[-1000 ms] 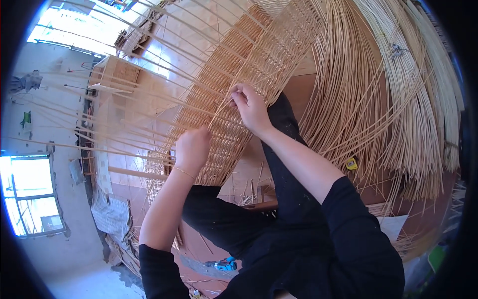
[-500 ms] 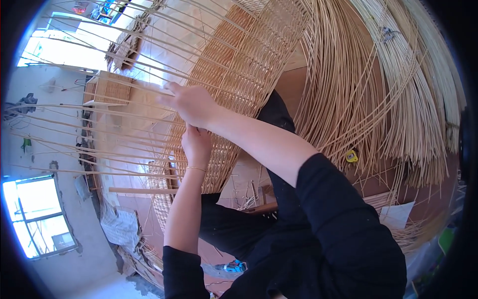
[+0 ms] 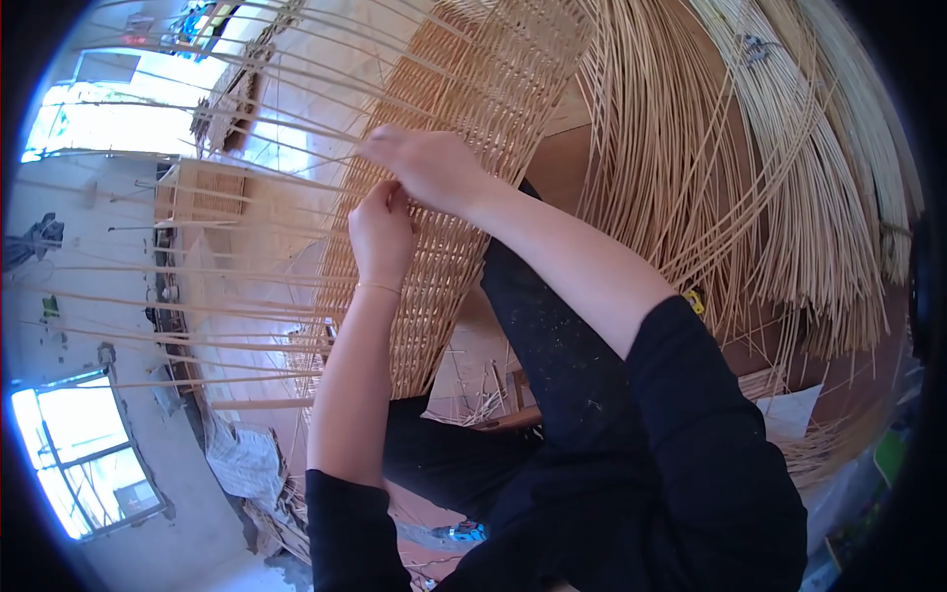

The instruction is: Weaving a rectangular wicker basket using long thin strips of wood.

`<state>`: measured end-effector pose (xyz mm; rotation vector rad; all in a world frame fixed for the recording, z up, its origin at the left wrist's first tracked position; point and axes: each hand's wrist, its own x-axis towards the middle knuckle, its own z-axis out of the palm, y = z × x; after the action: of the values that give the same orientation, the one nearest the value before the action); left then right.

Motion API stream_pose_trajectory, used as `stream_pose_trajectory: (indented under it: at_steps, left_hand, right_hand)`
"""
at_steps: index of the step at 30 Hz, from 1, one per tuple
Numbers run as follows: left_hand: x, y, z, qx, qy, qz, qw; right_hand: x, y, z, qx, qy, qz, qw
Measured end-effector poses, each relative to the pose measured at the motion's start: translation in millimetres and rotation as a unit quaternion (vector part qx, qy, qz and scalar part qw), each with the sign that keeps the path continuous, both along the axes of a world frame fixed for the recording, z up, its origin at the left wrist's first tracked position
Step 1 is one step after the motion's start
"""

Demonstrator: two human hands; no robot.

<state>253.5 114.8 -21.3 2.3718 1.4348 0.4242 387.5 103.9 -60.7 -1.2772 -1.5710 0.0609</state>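
Note:
A long woven wicker panel [image 3: 498, 69] runs across my lap, with loose stakes sticking out from its left side. My left hand [image 3: 380, 237] is at the panel's left part, fingers curled and closed; what lies inside them is hidden. My right hand [image 3: 429, 163] reaches over the panel, just above and right of my left hand, its fingertips blurred among the stakes; whether they grip a strand I cannot tell.
Long bundles of loose canes [image 3: 671, 118] lie to the right, beside a yellow tape measure [image 3: 695, 302]. A blue power tool [image 3: 464, 531] lies below my legs. A woven box [image 3: 202, 192], a window [image 3: 74, 444] and a pale cloth [image 3: 242, 459] are at the left.
My right hand swung left across the panel to the stakes, then shifted slightly up and right. My left hand dipped slightly, then moved up toward it, staying closed.

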Motion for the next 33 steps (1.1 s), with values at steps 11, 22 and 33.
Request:
stream_pose_trajectory:
  at_steps: [11,22,33]
  left_hand:
    - [2,-10,-1,0.037,0.122,-0.005,0.992]
    - [27,14,18,-0.046,0.035,0.013,0.998]
    - [6,-39,52,0.109,0.235,-0.059,0.964]
  right_hand:
    - [47,-107,-103,-0.041,0.705,-0.142,0.693]
    - [97,-428,-278,-0.566,-0.099,-0.403,0.713]
    - [96,-417,-201,-0.447,0.364,-0.313,0.755]
